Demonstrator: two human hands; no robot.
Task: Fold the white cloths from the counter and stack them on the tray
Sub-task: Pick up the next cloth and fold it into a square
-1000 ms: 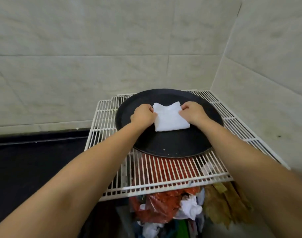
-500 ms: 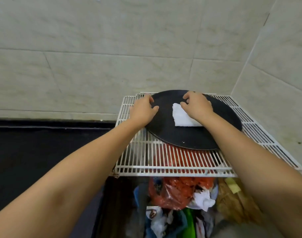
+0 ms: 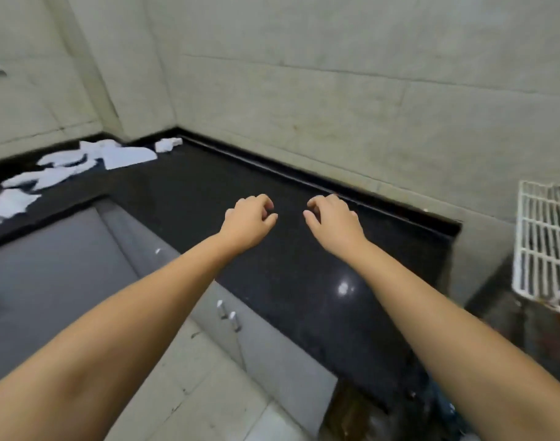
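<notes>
You are facing the black counter (image 3: 272,218), a long dark slab that runs along the tiled wall and turns a corner at its far left end, and everything else is best placed against it. Off the counter's right end, partly cut by the frame edge, stands the white wire rack (image 3: 546,243); the tray itself is out of view, so you cannot check from here how many folded cloths sit on it. At the counter's far left corner lie the white cloths (image 3: 81,160) — several loose pieces, scattered and crumpled or lying flat, none folded as far as the blur allows, with one small bunched piece (image 3: 168,144) apart from the rest, close to the wall. Your left hand (image 3: 248,219) and right hand (image 3: 332,219) hover over the middle of the counter, near each other but apart, fingers loosely curled under and holding nothing; neither touches the surface, as far as can be told. Judging by that pile, most of the work remains: each cloth has yet to be picked up, folded and carried to the tray beyond the counter's right end — the likely next move is a reach to the cloths at the far left.
</notes>
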